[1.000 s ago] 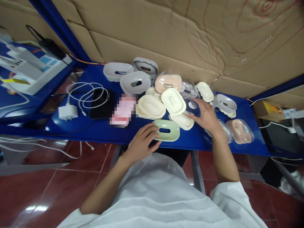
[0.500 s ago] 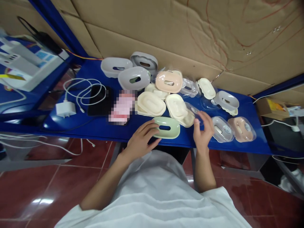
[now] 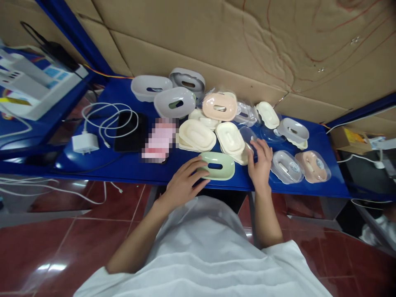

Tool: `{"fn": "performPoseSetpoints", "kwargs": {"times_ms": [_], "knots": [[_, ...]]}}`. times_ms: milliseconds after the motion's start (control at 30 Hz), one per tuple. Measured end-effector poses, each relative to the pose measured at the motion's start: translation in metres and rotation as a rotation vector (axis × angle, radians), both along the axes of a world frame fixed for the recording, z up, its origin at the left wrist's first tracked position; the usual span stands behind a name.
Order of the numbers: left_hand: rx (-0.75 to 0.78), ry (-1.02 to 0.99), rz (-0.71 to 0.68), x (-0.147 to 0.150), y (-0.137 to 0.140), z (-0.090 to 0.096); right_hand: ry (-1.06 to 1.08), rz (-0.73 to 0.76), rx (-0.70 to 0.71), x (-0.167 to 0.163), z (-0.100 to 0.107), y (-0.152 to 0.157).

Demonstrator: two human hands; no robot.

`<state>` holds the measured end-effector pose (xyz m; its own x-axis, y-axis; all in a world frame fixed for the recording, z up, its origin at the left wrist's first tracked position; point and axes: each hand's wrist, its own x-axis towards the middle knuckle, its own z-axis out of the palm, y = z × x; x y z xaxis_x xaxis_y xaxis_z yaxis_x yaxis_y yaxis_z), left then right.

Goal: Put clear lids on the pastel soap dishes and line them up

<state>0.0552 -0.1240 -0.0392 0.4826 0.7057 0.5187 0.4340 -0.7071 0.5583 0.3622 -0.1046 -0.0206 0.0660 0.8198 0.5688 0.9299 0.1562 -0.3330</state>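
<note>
A pale green oval dish (image 3: 227,171) with a slot in its middle lies at the near edge of the blue table. My left hand (image 3: 187,179) rests at its left end, fingers spread over the rim and thumb apart. My right hand (image 3: 260,167) is open to the right of the dish, fingertips stretched forward. They reach a clear plastic cover (image 3: 246,133), partly hidden behind them; whether they touch it I cannot tell. Beside that hand lie cream oval trays (image 3: 229,138), overlapping. Another cream tray (image 3: 198,135) sits on a pile behind the green dish.
Grey dishes (image 3: 175,103) and a peach dish (image 3: 219,106) stand at the back, before a cardboard wall. Clear-covered grey (image 3: 287,167) and peach dishes (image 3: 314,167) lie at the right. Leftward are a blurred-out pink phone (image 3: 159,140), a black device (image 3: 130,132) and a white charger (image 3: 85,143).
My right hand has shifted slightly left and forward, its fingers straighter. The clear cover has moved a little back and left. My left hand and the green dish have hardly moved.
</note>
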Motion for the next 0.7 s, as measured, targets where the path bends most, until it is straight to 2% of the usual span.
{"fn": "performPoseSetpoints", "kwargs": {"times_ms": [167, 333, 467, 533, 633, 700], "knots": [[-0.023, -0.141, 0.032, -0.003, -0.001, -0.004, -0.087, 0.020, -0.061, -0.007, -0.005, -0.023], [-0.019, -0.133, 0.026, 0.002, -0.002, -0.002, -0.056, 0.300, -0.245, -0.004, -0.004, -0.052], [0.007, -0.108, 0.035, 0.010, -0.001, 0.003, 0.056, 0.478, -0.265, -0.007, -0.006, -0.069], [0.002, -0.071, 0.036, 0.014, 0.000, 0.005, 0.101, 0.459, -0.180, -0.009, -0.011, -0.076], [0.019, -0.007, 0.021, 0.018, 0.003, 0.007, 0.123, 0.296, 0.000, -0.009, -0.017, -0.079], [0.048, 0.038, -0.019, 0.020, 0.005, 0.009, 0.063, 0.228, 0.034, -0.008, -0.017, -0.077]]}}
